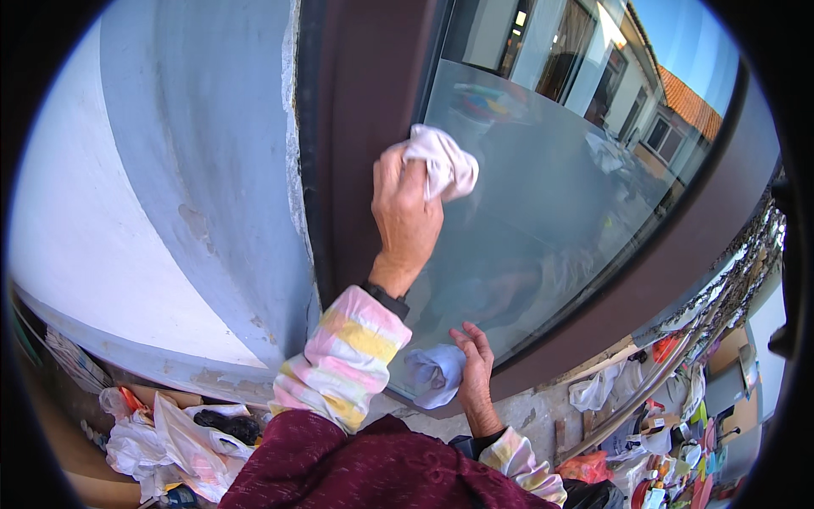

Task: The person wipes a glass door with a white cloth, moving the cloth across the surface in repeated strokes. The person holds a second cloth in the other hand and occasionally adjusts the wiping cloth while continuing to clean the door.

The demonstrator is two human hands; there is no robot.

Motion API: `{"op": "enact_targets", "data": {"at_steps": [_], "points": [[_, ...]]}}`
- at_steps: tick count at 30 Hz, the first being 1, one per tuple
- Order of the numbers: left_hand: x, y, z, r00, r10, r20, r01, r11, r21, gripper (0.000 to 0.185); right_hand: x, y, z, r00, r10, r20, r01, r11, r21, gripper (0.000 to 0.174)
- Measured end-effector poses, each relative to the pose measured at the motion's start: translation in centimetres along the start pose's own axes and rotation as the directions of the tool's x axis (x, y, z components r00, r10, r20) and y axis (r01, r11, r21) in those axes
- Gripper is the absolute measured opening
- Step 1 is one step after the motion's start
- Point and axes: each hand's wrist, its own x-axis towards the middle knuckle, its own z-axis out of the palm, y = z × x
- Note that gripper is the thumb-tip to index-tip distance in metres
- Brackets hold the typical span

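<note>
My left hand (407, 203) is shut on a crumpled pale pink cloth (445, 162). It holds the cloth at the glass pane (528, 210), beside the dark brown window frame (369, 95) on the left. The pane is frosted below and clear along the top, with a building and sky reflected in it. Lower down, my right hand (478, 369) holds a bunched light blue cloth (435, 375) near the pane's bottom corner. Its fingertips point up and reach in front of the glass. Dark bands circle both wrists, above striped pastel sleeves.
A grey-blue and white wall (210, 159) with chipped edges stands to the left. White plastic bags (184, 445) lie on the ground at lower left. A long pole (636, 401), a red bag (585, 467) and cluttered household items (674, 439) fill the lower right.
</note>
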Motion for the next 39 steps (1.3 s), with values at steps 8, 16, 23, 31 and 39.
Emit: {"op": "enact_targets", "data": {"at_steps": [8, 16, 23, 31, 39], "points": [[4.0, 3.8, 4.4, 0.995, 0.091, 0.038, -0.086, 0.989, -0.118, 0.026, -0.3, -0.1, -1.6, 0.99, -0.056, -0.132, 0.071, 0.991, 0.116, 0.04], [-10.5, 7.8, 1.9, 0.721, 0.429, 0.544, -0.317, 0.903, -0.291, 0.016, -0.6, -0.4, -2.5, 0.952, -0.12, -0.282, 0.155, 0.982, 0.106, 0.036], [-9.6, 8.2, 0.7, 0.799, 0.354, 0.487, -0.171, 0.909, -0.381, 0.012, -1.2, 0.1, -3.3, 0.94, -0.069, -0.334, 0.094, 0.994, 0.061, 0.042], [-6.5, 14.3, 6.2, 0.85, 0.389, 0.355, -0.257, 0.894, -0.366, 0.018, -1.7, 0.1, -3.7, 0.92, -0.123, -0.371, 0.137, 0.991, 0.012, 0.046], [-12.4, 12.1, 2.3, 0.682, 0.44, 0.584, -0.058, 0.829, -0.556, 0.017, -1.1, 1.1, -4.3, 0.883, -0.161, -0.442, 0.209, 0.976, 0.063, 0.041]]}}
